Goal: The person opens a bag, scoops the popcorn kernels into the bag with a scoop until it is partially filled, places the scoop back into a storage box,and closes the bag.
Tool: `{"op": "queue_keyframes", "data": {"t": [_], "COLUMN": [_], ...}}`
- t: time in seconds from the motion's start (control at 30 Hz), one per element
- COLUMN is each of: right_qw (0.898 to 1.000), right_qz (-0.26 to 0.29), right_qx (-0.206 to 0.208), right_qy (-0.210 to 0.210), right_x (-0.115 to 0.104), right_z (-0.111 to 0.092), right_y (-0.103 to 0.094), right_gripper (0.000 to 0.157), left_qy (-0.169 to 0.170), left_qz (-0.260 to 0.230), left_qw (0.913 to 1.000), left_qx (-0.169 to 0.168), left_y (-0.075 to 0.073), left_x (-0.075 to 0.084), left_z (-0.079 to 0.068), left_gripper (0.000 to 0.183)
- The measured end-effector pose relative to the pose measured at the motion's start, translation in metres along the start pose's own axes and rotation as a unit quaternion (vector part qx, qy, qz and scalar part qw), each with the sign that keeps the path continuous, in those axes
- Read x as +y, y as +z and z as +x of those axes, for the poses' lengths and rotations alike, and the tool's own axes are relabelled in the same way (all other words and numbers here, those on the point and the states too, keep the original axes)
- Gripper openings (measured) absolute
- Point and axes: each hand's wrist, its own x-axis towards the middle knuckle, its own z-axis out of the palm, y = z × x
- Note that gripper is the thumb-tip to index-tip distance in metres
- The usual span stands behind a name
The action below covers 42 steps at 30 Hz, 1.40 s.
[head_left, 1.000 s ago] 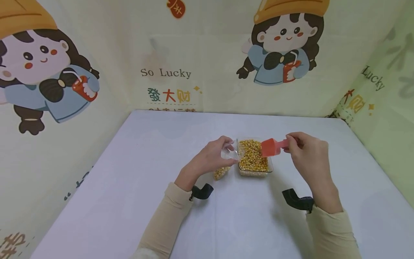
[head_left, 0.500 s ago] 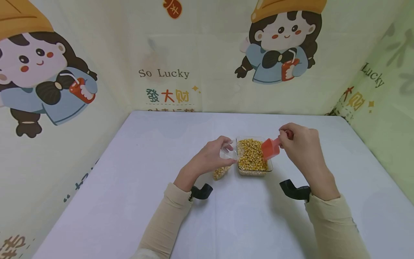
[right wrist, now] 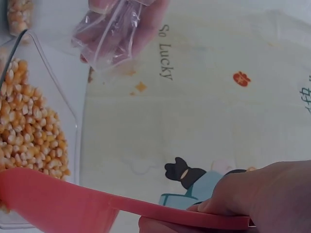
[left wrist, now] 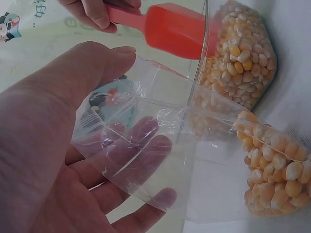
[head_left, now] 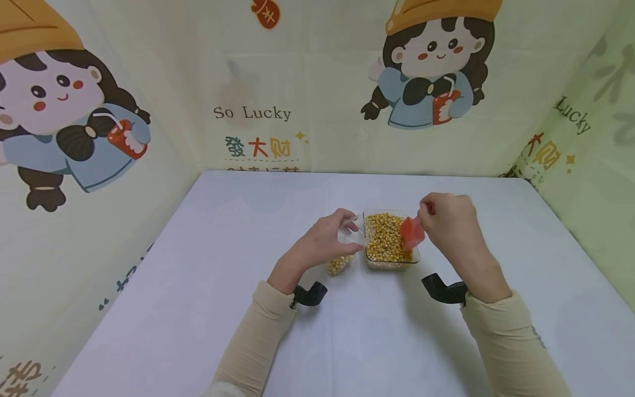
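My left hand (head_left: pixel 322 240) holds the mouth of a clear plastic zip bag (left wrist: pixel 209 179) spread between thumb and fingers. Corn kernels (left wrist: pixel 279 177) fill the bag's bottom, which rests on the table. Just right of it stands a clear square container (head_left: pixel 389 267) full of yellow corn kernels (head_left: pixel 384 237). My right hand (head_left: pixel 452 223) pinches the handle of a red scoop (head_left: pixel 412 233) at the container's right side. The scoop tilts downward, its front edge at the kernels; in the right wrist view its underside hides part of them.
A white-covered table (head_left: pixel 248 248) lies under everything. Behind it and at both sides hangs a printed cloth (head_left: pixel 327 82) with cartoon figures. A black wrist mount (head_left: pixel 310 294) is on the left wrist, another (head_left: pixel 443 289) on the right.
My right hand has moved left, and the scoop has turned from nearly level to tipped down into the container's right side. My left hand and the bag stay where they were.
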Motion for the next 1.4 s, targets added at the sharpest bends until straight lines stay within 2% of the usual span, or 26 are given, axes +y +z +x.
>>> {"op": "queue_keyframes", "data": {"t": [0.2,0.6,0.77,0.93,1.13,1.23,1.4], "right_qw": [1.0,0.997,0.991,0.985,0.976,0.964,0.924], "right_qz": [0.004,0.046,0.096,0.133,0.162,0.19,0.279], "right_qx": [0.0,-0.013,-0.017,-0.019,-0.06,-0.101,-0.171], "right_qy": [0.004,0.056,0.091,0.11,0.136,0.157,0.197], "right_x": [0.001,0.009,0.018,0.026,0.035,0.042,0.053], "right_z": [-0.002,-0.008,-0.016,-0.022,-0.022,-0.022,-0.023], "right_y": [0.004,0.014,0.018,0.02,0.019,0.017,0.013], "right_gripper": [0.019,0.019,0.022,0.025,0.03,0.034,0.042], "left_qy": [0.0,-0.001,-0.003,-0.006,-0.009,-0.009,-0.007], "left_qz": [-0.005,0.002,0.01,0.019,0.022,0.022,0.016], "left_qw": [1.0,1.0,0.9999,0.9998,0.9997,0.9997,0.9998], "left_qx": [-0.002,0.0,0.0,0.0,0.0,0.001,-0.001], "left_y": [0.001,0.002,0.002,0.001,0.0,-0.001,-0.001], "left_x": [0.0,0.0,0.0,0.001,0.003,0.004,0.005], "left_z": [0.0,0.0,0.0,0.0,-0.002,-0.002,-0.002], "left_gripper": [0.068,0.068,0.067,0.067,0.067,0.067,0.067]}}
